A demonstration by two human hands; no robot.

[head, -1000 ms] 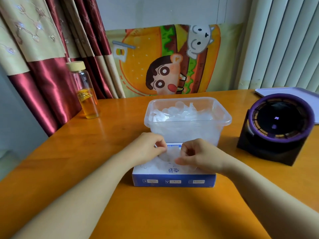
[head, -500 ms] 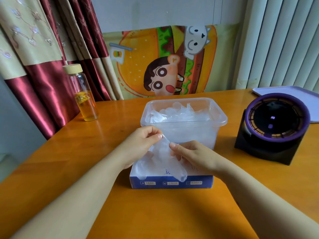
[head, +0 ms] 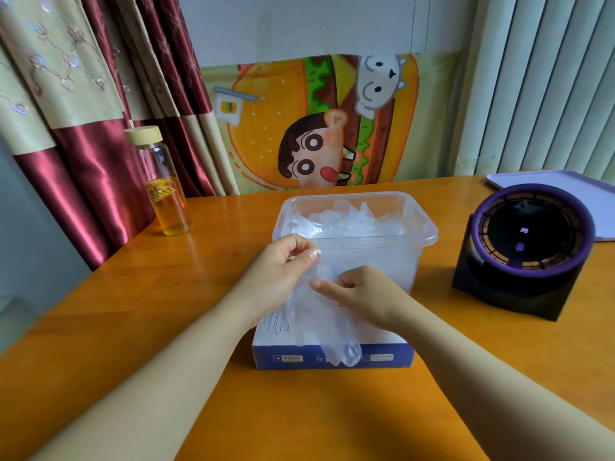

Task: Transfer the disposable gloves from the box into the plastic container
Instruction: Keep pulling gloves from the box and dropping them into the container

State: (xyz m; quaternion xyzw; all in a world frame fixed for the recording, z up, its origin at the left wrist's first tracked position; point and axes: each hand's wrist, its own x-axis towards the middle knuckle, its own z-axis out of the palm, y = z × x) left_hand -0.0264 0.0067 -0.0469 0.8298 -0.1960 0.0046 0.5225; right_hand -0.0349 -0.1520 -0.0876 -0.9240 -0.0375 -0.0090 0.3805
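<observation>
With the left hand (head: 283, 271), pinches the top edge of a clear disposable glove (head: 327, 327) between thumb and curled fingers, raised just in front of the near wall of the plastic container (head: 422, 227).

Finds, well off to that hand's left and farther back, a glass bottle (head: 166, 191) with a pale lid and amber liquid, upright on the wooden table (head: 133, 294), before a red and beige curtain (head: 83, 178).

Lets the glove hang from the left-hand pinch, its fingertips draped over the blue front of the glove box (head: 289, 357) lying directly beneath both hands.

Grips the same glove lower down with the right hand (head: 362, 294), just right of and a little below the left, thumb and forefinger closed on the film, the other fingers curled.

Sees, just beyond both hands, more crumpled clear gloves (head: 349, 221) piled inside the container; cannot tell whether box and container touch.

Passes, well to the right of the right hand, a purple-rimmed desk fan (head: 525, 244), with a lavender tray (head: 565, 184) behind it.
</observation>
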